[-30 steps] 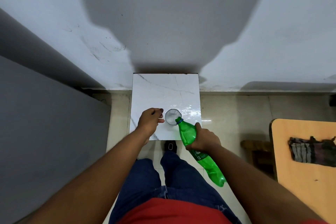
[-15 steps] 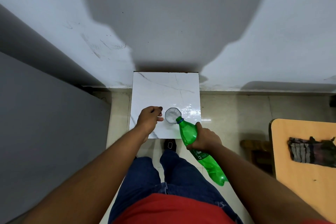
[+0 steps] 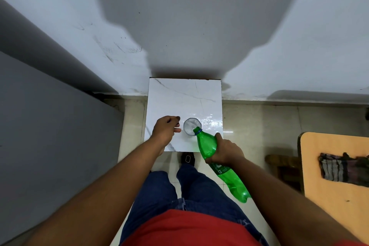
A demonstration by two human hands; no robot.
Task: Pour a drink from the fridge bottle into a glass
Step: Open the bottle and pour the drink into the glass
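Beyond my fingers the white marble worktop [image 3: 185,96] butts against a pale wall [image 3: 299,46], where a broad dark shadow [image 3: 189,16] spreads upward. Left of my fingers rises a flat grey panel [image 3: 50,136], reaching up to that wall. Under the worktop and off to the right of my fingers lies a glossy cream tiled floor [image 3: 259,122], catching small glints of light. Far right stands an orange wooden table [image 3: 329,195] with a striped cloth [image 3: 343,168] on it.
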